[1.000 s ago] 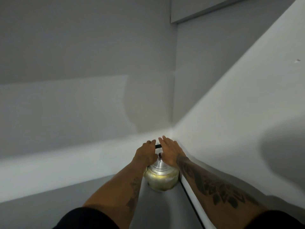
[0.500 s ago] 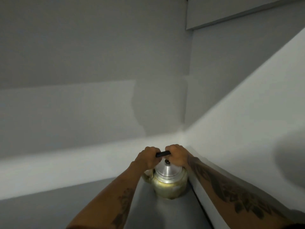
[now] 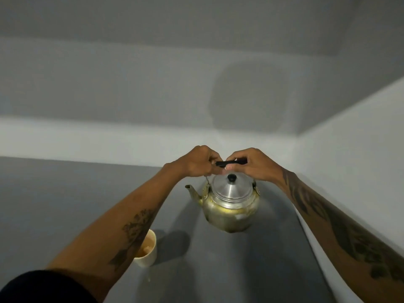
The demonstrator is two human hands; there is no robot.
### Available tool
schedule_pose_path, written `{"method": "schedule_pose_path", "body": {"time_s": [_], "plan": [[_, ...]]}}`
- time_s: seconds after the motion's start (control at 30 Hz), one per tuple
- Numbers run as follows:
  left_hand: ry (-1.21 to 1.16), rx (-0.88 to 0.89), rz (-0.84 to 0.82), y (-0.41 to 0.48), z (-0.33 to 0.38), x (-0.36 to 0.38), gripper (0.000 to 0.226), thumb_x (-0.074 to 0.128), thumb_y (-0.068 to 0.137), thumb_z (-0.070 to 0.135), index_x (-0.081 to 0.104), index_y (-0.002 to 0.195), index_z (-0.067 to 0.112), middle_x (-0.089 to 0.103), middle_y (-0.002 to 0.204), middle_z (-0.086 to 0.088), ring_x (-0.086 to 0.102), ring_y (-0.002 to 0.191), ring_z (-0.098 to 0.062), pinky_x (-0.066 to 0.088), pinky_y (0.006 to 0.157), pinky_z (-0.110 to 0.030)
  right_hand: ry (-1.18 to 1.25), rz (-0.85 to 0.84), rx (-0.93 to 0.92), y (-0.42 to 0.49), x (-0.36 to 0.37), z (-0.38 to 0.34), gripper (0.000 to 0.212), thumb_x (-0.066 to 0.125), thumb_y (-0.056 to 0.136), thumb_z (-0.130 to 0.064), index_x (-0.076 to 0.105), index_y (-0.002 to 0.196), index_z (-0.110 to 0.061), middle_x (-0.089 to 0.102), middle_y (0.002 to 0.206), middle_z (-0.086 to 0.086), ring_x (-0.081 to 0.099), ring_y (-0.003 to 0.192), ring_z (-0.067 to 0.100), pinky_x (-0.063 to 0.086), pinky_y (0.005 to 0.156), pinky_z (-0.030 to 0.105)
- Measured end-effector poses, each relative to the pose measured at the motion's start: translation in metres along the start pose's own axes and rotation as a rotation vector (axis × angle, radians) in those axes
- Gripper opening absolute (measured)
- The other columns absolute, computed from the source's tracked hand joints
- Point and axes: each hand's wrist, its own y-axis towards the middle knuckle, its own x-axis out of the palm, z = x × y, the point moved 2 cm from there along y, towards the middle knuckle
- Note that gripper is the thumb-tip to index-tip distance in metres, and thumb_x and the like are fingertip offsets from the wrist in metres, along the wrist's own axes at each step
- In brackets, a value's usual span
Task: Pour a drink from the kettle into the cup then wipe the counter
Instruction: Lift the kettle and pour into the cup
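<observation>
Left hand (image 3: 197,161) and right hand (image 3: 254,164) both curled tight round the black handle (image 3: 231,163) of the kettle (image 3: 229,206), one at each end, fingers wrapped over the top w/ thumbs underneath. The two hands nearly meet in the middle; only a short bit of black grip shows between them. Handle stands upright over the lid (image 3: 229,188), its wire sides running down to the kettle's shoulders.

Kettle is dull metal w/ yellowish staining on the body, silver domed lid w/ a black knob (image 3: 232,177) on top. Spout (image 3: 192,191) points to the left. Whether the base is touching the counter (image 3: 251,270) or just above it: can't tell; a dark shadow lies under and behind it.

Both forearms tattooed, reaching in from the bottom corners. Black sleeve (image 3: 43,287) at lower left.

Cup (image 3: 147,250) is pale, upright on the grey counter, near left of the kettle and closer to the camera, partly hidden by the left forearm. Light brown drink visible inside. Cup and kettle well apart, not touching. A few small wet spots (image 3: 148,279) on the counter just in front of the cup.

White wall (image 3: 349,171) runs along the right edge of the counter, grey wall behind.
</observation>
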Motion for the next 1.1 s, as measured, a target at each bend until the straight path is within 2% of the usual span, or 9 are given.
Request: {"method": "schedule_pose_path", "body": {"time_s": [0.1,0.23,0.33,0.43,0.57,0.77,0.83,1.0,1.1], "plan": [[-0.026,-0.018,0.044,-0.040,-0.011,-0.005,0.021,0.078,0.076,0.032,0.074,0.087,0.014,0.060,0.063,0.004,0.061,0.061,-0.012,0.052,0.067,-0.027,0.010,-0.002,-0.038,-0.008,0.023,-0.026,0.016,0.070,0.084,-0.034,0.076,0.094,-0.023,0.071,0.076,0.002,0.063,0.071,0.023,0.047,0.064,0.031],[-0.063,-0.009,0.113,-0.087,-0.027,-0.005,0.019,0.077,0.077,0.030,0.075,0.088,0.015,0.058,0.062,0.007,0.056,0.062,-0.011,0.048,0.066,-0.028,-0.036,-0.013,-0.072,-0.015,0.053,-0.049,0.015,0.069,0.081,-0.042,0.075,0.090,-0.031,0.073,0.073,-0.001,0.065,0.069,0.024,0.053,0.066,0.044],[-0.083,0.007,0.150,-0.117,-0.042,-0.005,0.022,0.077,0.077,0.034,0.072,0.093,0.020,0.060,0.069,0.009,0.057,0.068,-0.011,0.047,0.066,-0.025,-0.076,-0.035,-0.103,-0.017,0.069,-0.066,0.014,0.068,0.081,-0.044,0.074,0.090,-0.036,0.072,0.071,0.000,0.064,0.067,0.025,0.052,0.063,0.042],[-0.110,0.000,0.201,-0.145,-0.071,-0.004,0.044,0.080,0.071,0.044,0.066,0.109,0.029,0.062,0.096,0.006,0.061,0.091,-0.012,0.054,0.079,-0.029,-0.103,-0.061,-0.116,-0.018,0.075,-0.078,0.014,0.069,0.083,-0.040,0.075,0.094,-0.036,0.072,0.071,-0.004,0.061,0.064,0.020,0.047,0.059,0.034],[-0.042,-0.122,0.198,-0.185,-0.125,0.008,0.080,0.081,0.063,0.054,0.046,0.133,0.040,0.046,0.129,0.015,0.052,0.114,-0.008,0.051,0.092,-0.029,-0.171,-0.116,-0.128,-0.021,0.079,-0.093,0.018,0.067,0.085,-0.040,0.075,0.099,-0.034,0.074,0.077,-0.008,0.057,0.062,0.011,0.044,0.060,0.028],[0.054,-0.236,0.157,-0.224,-0.193,0.042,0.111,0.089,0.050,0.052,0.035,0.143,0.025,0.037,0.137,0.011,0.045,0.122,-0.010,0.040,0.101,-0.025,-0.251,-0.190,-0.125,-0.020,0.087,-0.107,0.019,0.068,0.084,-0.040,0.075,0.100,-0.032,0.074,0.078,-0.005,0.052,0.060,0.008,0.044,0.060,0.029],[0.012,-0.246,0.178,-0.228,-0.204,0.052,0.111,0.089,0.048,0.052,0.036,0.142,0.023,0.040,0.135,0.010,0.047,0.120,-0.009,0.039,0.101,-0.024,-0.278,-0.208,-0.127,-0.019,0.089,-0.111,0.020,0.067,0.085,-0.040,0.075,0.100,-0.031,0.073,0.077,-0.002,0.051,0.059,0.010,0.043,0.059,0.030],[-0.106,-0.206,0.268,-0.232,-0.218,0.065,0.089,0.086,0.052,0.056,0.048,0.129,0.033,0.055,0.126,0.013,0.055,0.111,-0.001,0.050,0.096,-0.028,-0.332,-0.250,-0.148,-0.018,0.093,-0.126,0.021,0.066,0.086,-0.040,0.076,0.101,-0.029,0.072,0.073,0.003,0.045,0.055,0.011,0.036,0.055,0.025],[-0.120,-0.195,0.299,-0.232,-0.221,0.067,0.082,0.085,0.055,0.055,0.050,0.126,0.034,0.058,0.123,0.015,0.057,0.109,0.000,0.050,0.093,-0.025,-0.378,-0.267,-0.158,-0.017,0.096,-0.135,0.021,0.065,0.087,-0.040,0.075,0.101,-0.029,0.069,0.068,0.001,0.043,0.053,0.010,0.034,0.053,0.023]]}}
